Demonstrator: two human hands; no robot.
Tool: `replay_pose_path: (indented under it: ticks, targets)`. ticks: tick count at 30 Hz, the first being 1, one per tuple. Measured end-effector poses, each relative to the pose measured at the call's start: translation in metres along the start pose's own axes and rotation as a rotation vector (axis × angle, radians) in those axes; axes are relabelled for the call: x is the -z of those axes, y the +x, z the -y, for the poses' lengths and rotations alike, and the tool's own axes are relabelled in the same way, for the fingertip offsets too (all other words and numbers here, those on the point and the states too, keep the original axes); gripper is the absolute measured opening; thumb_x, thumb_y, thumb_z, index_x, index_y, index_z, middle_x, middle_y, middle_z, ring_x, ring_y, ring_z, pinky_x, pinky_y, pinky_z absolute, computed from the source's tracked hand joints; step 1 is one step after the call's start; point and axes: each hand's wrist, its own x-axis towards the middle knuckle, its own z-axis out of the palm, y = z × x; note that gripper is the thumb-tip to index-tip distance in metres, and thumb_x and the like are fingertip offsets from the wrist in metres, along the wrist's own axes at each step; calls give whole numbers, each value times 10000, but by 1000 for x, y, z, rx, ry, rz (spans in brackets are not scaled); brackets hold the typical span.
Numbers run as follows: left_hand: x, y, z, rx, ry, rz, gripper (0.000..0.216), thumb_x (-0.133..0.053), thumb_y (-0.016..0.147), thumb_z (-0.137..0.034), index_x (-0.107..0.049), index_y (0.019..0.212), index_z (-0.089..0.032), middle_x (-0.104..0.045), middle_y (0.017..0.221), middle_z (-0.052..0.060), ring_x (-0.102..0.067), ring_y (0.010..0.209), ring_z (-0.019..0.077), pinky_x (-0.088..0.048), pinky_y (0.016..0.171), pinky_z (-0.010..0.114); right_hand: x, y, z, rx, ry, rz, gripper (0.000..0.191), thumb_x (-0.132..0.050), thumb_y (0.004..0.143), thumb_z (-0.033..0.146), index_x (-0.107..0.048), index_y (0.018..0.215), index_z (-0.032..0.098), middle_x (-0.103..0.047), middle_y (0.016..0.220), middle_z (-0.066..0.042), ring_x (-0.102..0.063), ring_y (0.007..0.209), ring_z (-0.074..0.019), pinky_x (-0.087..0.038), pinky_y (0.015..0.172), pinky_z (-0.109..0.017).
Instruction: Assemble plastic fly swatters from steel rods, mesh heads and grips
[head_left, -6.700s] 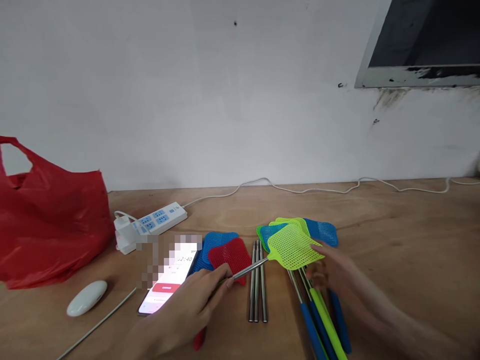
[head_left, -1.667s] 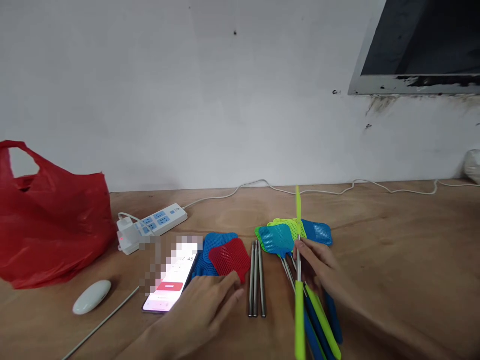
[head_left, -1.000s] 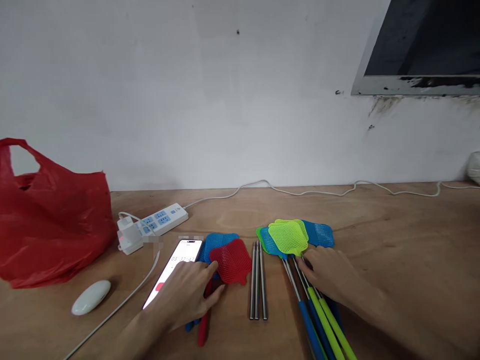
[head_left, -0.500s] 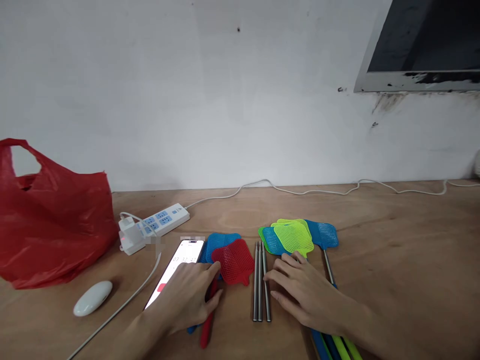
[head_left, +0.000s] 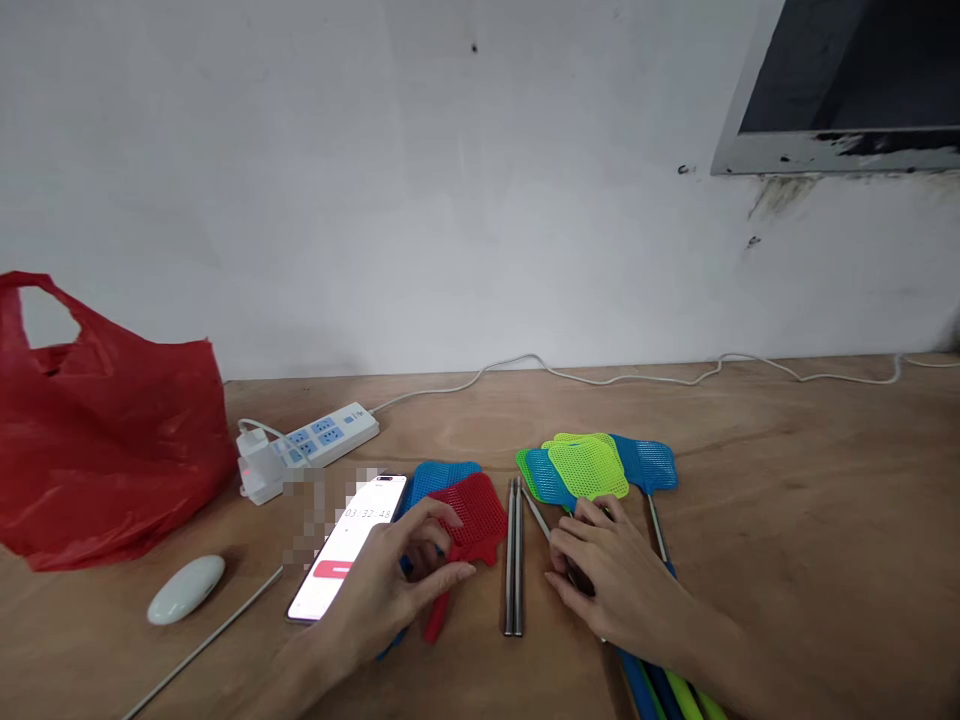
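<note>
My left hand (head_left: 397, 575) hovers by the red fly swatter heads (head_left: 472, 512), thumb and index finger apart in an open curve, with no object visible between them. A red handle (head_left: 436, 618) shows under its thumb, and a blue swatter head (head_left: 442, 480) lies behind. My right hand (head_left: 615, 570) is closed round a thin metal rod (head_left: 537, 512), slanted across the table and partly hidden by the fingers. Two more metal rods (head_left: 513, 570) lie side by side between my hands. Past my right fingers rest yellow-green fly swatters (head_left: 589, 468) and a blue fly swatter (head_left: 651, 465).
A lit phone (head_left: 341, 560) with a running timer lies left of my left hand. Farther left are a white power strip (head_left: 337, 435), a white rounded object (head_left: 186, 590) and a red plastic bag (head_left: 112, 450). A white cable (head_left: 585, 378) runs along the wall.
My right hand has drawn one metal rod away from the other two and tilted it rightward. My left hand has lifted and curled, and the red handle has shifted up and right.
</note>
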Motion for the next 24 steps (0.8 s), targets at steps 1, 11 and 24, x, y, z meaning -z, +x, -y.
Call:
replay_pose_path:
  ticks: [1, 11, 24]
  targets:
    - [-1, 0, 1, 1, -26, -23, 251, -736, 852, -401, -607, 973, -222, -648, 698, -51, -576, 581, 127, -465, 549, 215, -1, 0, 0, -16, -3, -19, 140, -629, 839, 153, -548, 735, 201, -640, 745, 1, -536, 829, -229, -327, 827, -407]
    - [-10, -6, -2, -74, -13, -59, 149, -769, 845, -312, -700, 939, -220, -695, 704, -40, -615, 609, 128, -492, 594, 208, -11, -3, -1, -69, -116, -87, 130, -584, 753, 126, -606, 863, 193, -659, 826, -63, -541, 858, -294, -347, 801, -441]
    - [-15, -14, -1, -142, 202, -27, 119, -581, 986, -336, -641, 996, -234, -707, 800, -21, -636, 683, 143, -478, 591, 206, -11, -1, -5, -201, 650, -269, 234, -565, 783, 105, -493, 960, 240, -486, 718, 58, -446, 603, -144, -369, 601, -296]
